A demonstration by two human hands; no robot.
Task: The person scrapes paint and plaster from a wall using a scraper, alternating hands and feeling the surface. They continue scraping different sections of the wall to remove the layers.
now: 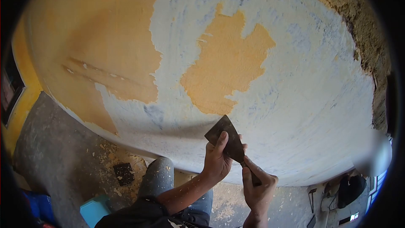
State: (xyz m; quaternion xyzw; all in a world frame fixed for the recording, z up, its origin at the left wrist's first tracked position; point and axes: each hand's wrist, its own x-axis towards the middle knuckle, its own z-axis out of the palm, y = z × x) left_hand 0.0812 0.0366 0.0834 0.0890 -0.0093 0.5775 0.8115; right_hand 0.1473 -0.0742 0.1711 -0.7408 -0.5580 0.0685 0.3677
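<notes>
Scraper (228, 139): handle clasped in right hand (258, 184), blade gripped by left hand (216, 159) against wall (295, 101), long axis running up-left toward orange paint patch (225, 69) just above.

The grey concrete floor (55, 152) shows from 9 o'clock round to 5 o'clock. Yellow paint flakes (110, 155) lie scattered over it at 7 o'clock, around a flat dark square (123, 174). A teal stool (95, 212) stands near it, and a blue object (40, 206) at 8 o'clock.
</notes>
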